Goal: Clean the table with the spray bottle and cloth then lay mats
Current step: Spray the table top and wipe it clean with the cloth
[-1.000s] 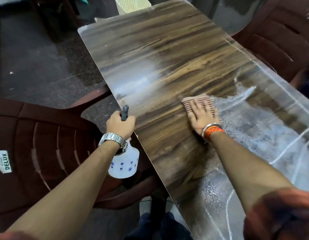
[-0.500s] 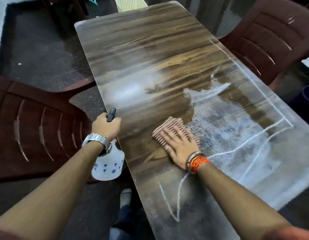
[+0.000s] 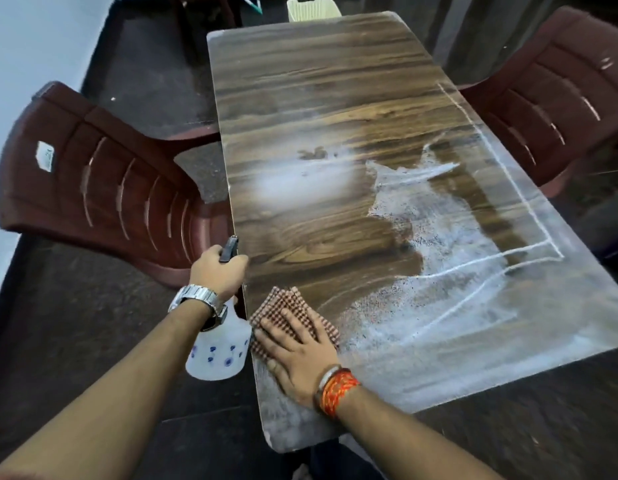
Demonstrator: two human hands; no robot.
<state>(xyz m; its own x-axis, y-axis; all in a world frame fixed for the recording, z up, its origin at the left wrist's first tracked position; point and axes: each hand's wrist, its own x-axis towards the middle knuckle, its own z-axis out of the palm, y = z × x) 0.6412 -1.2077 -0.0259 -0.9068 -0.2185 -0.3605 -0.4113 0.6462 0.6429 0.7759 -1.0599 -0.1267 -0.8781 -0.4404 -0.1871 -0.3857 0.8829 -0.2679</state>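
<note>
Dragged nearer, cloth (image 3: 286,305) lies under flat right hand (image 3: 300,356); left hand (image 3: 215,273) grips spray bottle (image 3: 219,353); chair label (image 3: 45,156) illegible.

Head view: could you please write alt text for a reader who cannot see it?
A right hand presses a checked cloth flat on a wood-grain table whose right side is streaked with white residue. The left hand holds a white spray bottle beside the table's left edge, with maroon plastic chairs on both sides.

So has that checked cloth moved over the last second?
Yes. The checked cloth, under the right hand, has slid toward the table's near left edge, away from the white foam.
</note>
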